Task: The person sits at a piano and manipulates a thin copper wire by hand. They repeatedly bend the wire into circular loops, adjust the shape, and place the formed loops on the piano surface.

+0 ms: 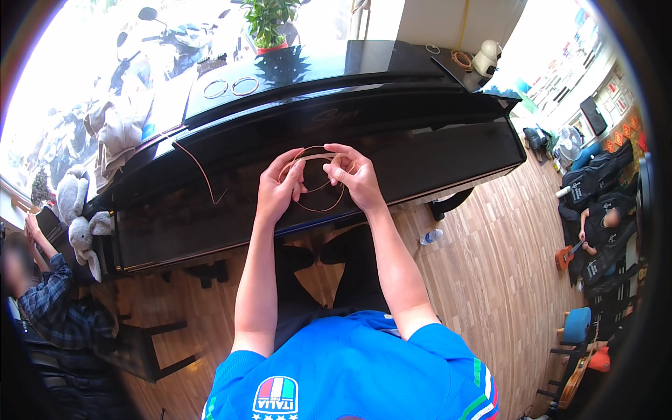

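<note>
While both of my hands are hovering over the closed lid of the black upright piano, I am working a coil of thin coppery wire, most likely a wound string, between them. My left hand is pinching the left side of the coil, its grip narrow, thumb and fingers closed onto the strands. My right hand is pinching the right and upper side the same way, fingertips closed on the loop. The coil is hanging in the air just above the lid, with its lower arc sagging below my fingers. I am judging it as very light, springy rather than limp, and smooth enough to slip, so it would want to unwind if either pinch loosened; the safest places to hold it seem to be opposite sides of the ring, where several turns lie together. A loose length of similar wire is trailing down the piano front to my left, well apart from my hands. On the piano top, two more coiled rings are lying side by side, near a potted plant.
</note>
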Tool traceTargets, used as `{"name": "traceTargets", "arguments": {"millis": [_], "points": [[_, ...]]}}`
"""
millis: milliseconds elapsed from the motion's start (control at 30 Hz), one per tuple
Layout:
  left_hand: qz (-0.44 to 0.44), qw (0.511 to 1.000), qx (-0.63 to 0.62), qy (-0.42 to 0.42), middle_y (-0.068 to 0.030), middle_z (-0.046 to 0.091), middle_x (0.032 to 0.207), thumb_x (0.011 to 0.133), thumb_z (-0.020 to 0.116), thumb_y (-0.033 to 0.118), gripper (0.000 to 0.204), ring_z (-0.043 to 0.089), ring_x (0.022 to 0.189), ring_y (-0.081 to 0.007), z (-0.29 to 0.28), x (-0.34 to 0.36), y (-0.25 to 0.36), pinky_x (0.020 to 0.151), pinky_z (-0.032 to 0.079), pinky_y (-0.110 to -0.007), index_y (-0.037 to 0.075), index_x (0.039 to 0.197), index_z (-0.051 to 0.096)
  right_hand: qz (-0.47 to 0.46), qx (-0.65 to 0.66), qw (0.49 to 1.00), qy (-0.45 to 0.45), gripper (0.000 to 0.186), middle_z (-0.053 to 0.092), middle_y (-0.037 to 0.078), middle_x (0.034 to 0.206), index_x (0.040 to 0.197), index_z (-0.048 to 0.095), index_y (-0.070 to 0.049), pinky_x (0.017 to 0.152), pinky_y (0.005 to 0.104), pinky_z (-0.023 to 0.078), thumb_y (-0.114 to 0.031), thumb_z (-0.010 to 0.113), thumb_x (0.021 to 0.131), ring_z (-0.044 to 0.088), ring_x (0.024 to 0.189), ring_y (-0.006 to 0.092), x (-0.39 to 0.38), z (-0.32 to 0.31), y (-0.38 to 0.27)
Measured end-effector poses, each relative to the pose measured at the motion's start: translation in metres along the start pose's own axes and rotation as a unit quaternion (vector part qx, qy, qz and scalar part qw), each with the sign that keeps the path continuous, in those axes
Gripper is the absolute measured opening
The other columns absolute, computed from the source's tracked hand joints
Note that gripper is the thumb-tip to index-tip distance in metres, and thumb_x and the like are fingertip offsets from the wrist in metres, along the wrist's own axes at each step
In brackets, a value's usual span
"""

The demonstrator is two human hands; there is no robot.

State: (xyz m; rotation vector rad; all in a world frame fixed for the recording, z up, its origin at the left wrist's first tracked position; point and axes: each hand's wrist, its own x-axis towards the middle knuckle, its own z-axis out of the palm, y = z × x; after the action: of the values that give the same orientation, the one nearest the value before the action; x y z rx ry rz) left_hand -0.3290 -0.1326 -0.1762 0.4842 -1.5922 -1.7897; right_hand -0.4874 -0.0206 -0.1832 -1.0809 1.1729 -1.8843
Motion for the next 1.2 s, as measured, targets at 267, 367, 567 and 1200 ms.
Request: {"name": "traceTargets", "arguments": {"millis": [267, 367, 567, 1200], "points": [[0.014, 0.999, 0.031, 0.015, 0.0074, 0.045, 0.067, 0.102, 0.061, 0.023, 0.029, 0.038, 0.051, -0.0013, -0.001, 0.001, -0.004, 0.048, 0.036, -0.021, -0.001, 0.116, 0.068, -0.005, 0.1, 0.994, 0.031, 0.028, 0.062, 0.0, 0.077, 0.123, 0.063, 0.0, 0.07, 0.0269, 0.055, -0.004, 0.065, 0.095, 0.058, 0.063, 0.0081, 0.002, -0.011, 0.013], [-0.009, 1.0, 0.01, 0.001, 0.0086, 0.043, 0.066, 0.102, 0.061, 0.024, 0.028, 0.037, 0.052, -0.0007, -0.005, 0.001, -0.003, 0.046, 0.032, -0.02, -0.001, 0.113, 0.069, 0.017, 0.123, 0.991, 0.053, 0.02, 0.063, 0.002, 0.078, 0.114, 0.065, 0.0, 0.069, 0.0278, 0.056, -0.008, 0.067, 0.095, 0.06, 0.061, 0.01, 0.0, -0.005, 0.005], [-0.019, 0.998, 0.053, -0.005, 0.0079, 0.046, 0.064, 0.102, 0.062, 0.023, 0.028, 0.04, 0.05, -0.001, 0.0, -0.001, 0.003, 0.043, 0.031, -0.021, -0.001, 0.111, 0.072, 0.071, 0.154, 0.985, 0.012, 0.024, 0.066, 0.006, 0.084, 0.109, 0.062, 0.001, 0.054, 0.0243, 0.051, -0.018, 0.069, 0.096, 0.059, 0.059, 0.0083, -0.021, -0.026, -0.004], [-0.054, 0.991, 0.062, -0.107, -0.0005, 0.064, 0.073, 0.098, 0.066, 0.017, 0.029, 0.05, 0.053, -0.003, -0.006, -0.002, 0.008, 0.049, 0.046, -0.02, -0.001, 0.121, 0.069, 0.044, 0.182, 0.972, 0.14, 0.028, 0.069, 0.009, 0.09, 0.084, 0.059, -0.008, 0.096, 0.0446, 0.053, -0.022, 0.049, 0.105, 0.068, 0.086, 0.0226, -0.018, -0.033, -0.026]]}}
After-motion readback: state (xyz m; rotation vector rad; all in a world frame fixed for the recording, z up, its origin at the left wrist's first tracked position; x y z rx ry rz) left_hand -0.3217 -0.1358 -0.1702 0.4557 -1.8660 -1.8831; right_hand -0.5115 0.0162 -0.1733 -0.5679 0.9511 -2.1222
